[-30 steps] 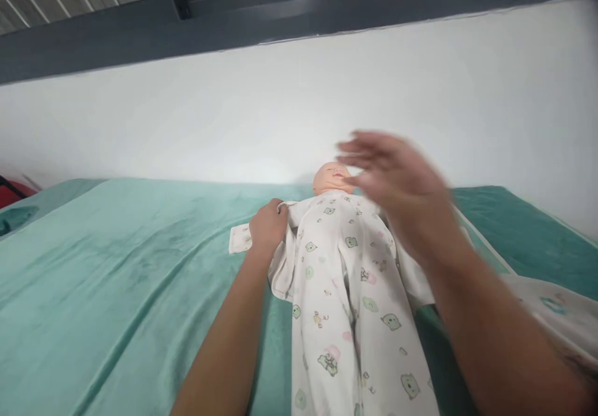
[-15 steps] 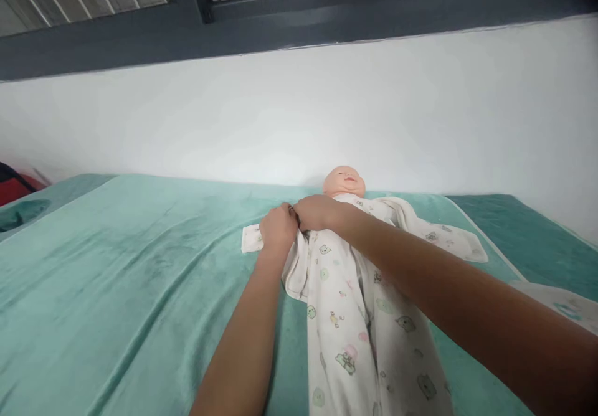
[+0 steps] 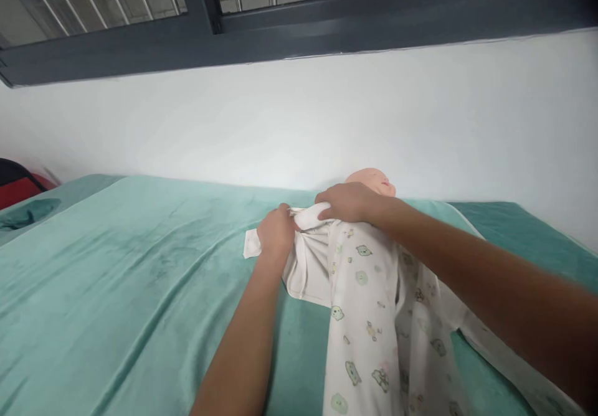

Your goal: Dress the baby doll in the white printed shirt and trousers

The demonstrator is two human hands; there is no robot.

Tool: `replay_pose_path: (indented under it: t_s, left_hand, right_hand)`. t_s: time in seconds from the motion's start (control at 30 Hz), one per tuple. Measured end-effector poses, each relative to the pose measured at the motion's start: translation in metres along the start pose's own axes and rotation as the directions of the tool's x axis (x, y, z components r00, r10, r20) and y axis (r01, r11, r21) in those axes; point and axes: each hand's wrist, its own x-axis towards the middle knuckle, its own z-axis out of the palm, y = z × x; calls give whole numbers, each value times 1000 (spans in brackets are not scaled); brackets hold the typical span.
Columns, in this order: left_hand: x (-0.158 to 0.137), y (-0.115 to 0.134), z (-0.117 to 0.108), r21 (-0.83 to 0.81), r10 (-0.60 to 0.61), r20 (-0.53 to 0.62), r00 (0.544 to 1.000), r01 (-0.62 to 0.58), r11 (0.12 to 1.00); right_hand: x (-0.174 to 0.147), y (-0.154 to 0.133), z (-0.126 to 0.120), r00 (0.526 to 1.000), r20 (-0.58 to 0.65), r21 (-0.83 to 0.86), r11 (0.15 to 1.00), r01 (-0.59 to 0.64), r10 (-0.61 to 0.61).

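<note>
A baby doll (image 3: pixel 369 178) lies on its back near the wall, its head turned to the right and partly hidden by my right hand. White baby clothes (image 3: pixel 362 316) with small green and pink animal prints cover its body and stretch toward me. My left hand (image 3: pixel 276 232) is closed on the garment at the doll's left-side sleeve; the cuff (image 3: pixel 252 243) pokes out beyond my fingers. Over the doll's shoulder, my right hand (image 3: pixel 350 202) grips white cloth (image 3: pixel 312 217) of the same garment. Between both hands the cloth is bunched, and its open front flap hangs below.
A green plush blanket (image 3: pixel 140 279) spreads over the bed, with wrinkles on the left. Behind it stands a white wall (image 3: pixel 233 123) under a dark window frame (image 3: pixel 327 33). A red and black item (image 3: pixel 21 185) sits at the far left.
My right hand has moved right, away from my left hand, to the doll's shoulder. The doll and its clothes have shifted right and the head has turned. My left hand keeps its grip.
</note>
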Motion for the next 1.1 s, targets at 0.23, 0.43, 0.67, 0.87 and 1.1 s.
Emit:
replay_pose_path:
  t_s: [0.23, 0.43, 0.67, 0.87, 1.1]
  left_hand:
    - [1, -12, -2, -26, -14, 138, 990, 18, 1000]
    - [1, -12, -6, -1, 113, 121, 986, -114, 993]
    - [-5, -2, 4, 119, 340, 8, 940, -339, 933]
    - [-8, 7, 6, 94, 385, 46, 922, -388, 917]
    - [-2, -1, 10, 181, 283, 52, 958, -288, 940]
  right_hand:
    - [-16, 15, -7, 992, -118, -19, 999, -43, 41]
    - [-15, 11, -2, 993, -117, 52, 999, -14, 20]
    - [8, -10, 16, 996, -72, 59, 996, 60, -55]
    - [3, -2, 20, 993, -115, 183, 982, 57, -37]
    - [-70, 36, 58, 875, -409, 573, 819, 27, 257]
